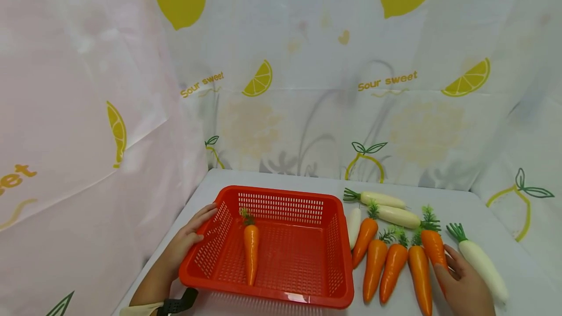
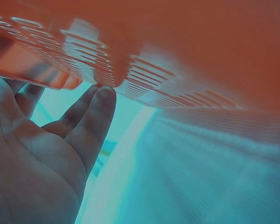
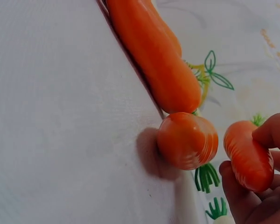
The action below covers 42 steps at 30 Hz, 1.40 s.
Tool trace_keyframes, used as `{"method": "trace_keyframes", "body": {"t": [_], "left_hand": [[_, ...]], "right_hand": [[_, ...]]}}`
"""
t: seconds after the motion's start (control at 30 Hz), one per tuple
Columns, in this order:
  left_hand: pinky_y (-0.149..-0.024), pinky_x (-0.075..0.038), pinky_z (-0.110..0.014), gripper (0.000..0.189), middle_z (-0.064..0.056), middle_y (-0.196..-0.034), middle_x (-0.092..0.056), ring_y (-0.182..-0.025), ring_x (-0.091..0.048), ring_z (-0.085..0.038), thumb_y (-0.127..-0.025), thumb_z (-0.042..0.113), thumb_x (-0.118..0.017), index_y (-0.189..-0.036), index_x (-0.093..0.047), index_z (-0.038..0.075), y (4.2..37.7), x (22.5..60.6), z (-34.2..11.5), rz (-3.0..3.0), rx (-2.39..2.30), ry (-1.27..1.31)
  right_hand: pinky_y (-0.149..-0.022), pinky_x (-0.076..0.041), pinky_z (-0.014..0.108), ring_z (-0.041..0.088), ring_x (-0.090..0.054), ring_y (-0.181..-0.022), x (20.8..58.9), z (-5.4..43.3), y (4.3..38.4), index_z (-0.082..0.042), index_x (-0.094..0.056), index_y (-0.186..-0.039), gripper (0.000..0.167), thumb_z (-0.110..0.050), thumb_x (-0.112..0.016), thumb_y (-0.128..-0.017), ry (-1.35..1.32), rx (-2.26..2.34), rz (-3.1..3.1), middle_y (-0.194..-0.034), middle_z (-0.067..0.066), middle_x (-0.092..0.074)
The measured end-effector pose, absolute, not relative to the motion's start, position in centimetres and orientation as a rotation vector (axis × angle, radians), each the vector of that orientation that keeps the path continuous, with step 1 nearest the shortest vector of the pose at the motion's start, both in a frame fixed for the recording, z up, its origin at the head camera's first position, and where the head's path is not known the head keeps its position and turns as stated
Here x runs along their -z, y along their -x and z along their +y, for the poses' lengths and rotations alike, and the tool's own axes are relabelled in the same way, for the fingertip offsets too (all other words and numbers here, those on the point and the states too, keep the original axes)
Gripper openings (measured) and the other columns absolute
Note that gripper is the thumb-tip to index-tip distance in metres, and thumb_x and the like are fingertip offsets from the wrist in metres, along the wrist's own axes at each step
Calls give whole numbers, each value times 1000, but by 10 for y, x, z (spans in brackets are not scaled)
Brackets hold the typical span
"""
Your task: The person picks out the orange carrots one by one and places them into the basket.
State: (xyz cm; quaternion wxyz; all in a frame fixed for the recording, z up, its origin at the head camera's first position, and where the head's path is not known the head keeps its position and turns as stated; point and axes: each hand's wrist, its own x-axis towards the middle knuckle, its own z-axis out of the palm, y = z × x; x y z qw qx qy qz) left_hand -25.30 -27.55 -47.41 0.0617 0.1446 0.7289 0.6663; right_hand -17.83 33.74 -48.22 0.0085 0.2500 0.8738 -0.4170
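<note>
A red plastic basket [image 1: 263, 293] with slotted sides stands at the middle left in the head view, with one carrot [image 1: 251, 252] lying inside. My left hand [image 1: 186, 238] rests against the basket's left side; the left wrist view shows its fairly straight fingers [image 2: 91, 121] touching the slotted wall from outside. At the right, my right hand [image 1: 467, 284] pinches an orange carrot [image 1: 432, 245] between thumb and fingers. The right wrist view shows this held carrot [image 3: 245, 154] apart from a neighbouring carrot [image 3: 186, 140].
Several carrots [image 1: 392, 272] lie in a row right of the basket. Behind them are white radishes [image 1: 382, 200], another radish [image 1: 353, 226] beside the basket, and one [image 1: 485, 267] right of my right hand. A lemon-print curtain [image 1: 285, 126] hangs behind the white table [image 1: 465, 204].
</note>
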Motion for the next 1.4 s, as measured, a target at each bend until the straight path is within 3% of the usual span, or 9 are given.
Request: {"method": "trace_keyframes", "body": {"t": [0.43,0.67,0.77,0.9,1.17,1.4], "left_hand": [[-94,-59,-37,74,-5,-176,-13,-139,-41,-5,-91,-7,-37,-163,-35,9,254,475,-278,2186,-2032,-454],[-94,-58,-36,74,-4,-175,-14,-140,-40,-5,-91,-7,-36,-163,-36,10,254,476,-279,2196,-2025,-445],[-93,-57,-34,74,-4,-175,-14,-139,-37,-2,-91,-7,-35,-163,-37,10,251,476,-282,2215,-2016,-420],[-94,-56,-32,74,-6,-175,-12,-139,-37,0,-91,-8,-33,-163,-35,8,249,477,-286,2218,-2013,-452],[-97,-55,-30,71,-2,-175,-16,-139,-39,2,-93,-6,-35,-163,-33,4,252,480,-283,2173,-2035,-547],[-97,-55,-31,71,-6,-175,-14,-140,-38,-1,-92,-6,-36,-163,-35,6,254,478,-278,2186,-2036,-508]], "right_hand": [[-83,-62,48,55,-47,-138,472,315,179,-7,-26,-166,69,-32,-53,-107,-910,1464,2724,-153,38,-43],[-69,-61,36,54,-48,-137,472,303,178,-10,-23,-167,73,-31,-57,-106,-904,1474,2690,-155,36,-42],[-73,-62,39,52,-50,-137,474,296,179,-10,-23,-167,73,-32,-57,-107,-872,1492,2689,-156,35,-42],[-91,-59,51,52,-51,-136,477,286,181,-10,-25,-167,71,-30,-57,-106,-847,1504,2705,-155,34,-44],[-69,-58,27,47,-50,-140,481,276,175,-12,-23,-168,77,-35,-60,-104,-839,1571,2633,-156,32,-43],[-80,-62,35,51,-43,-143,484,274,173,-8,-16,-168,83,-39,-59,-105,-776,1572,2600,-158,35,-39]]}}
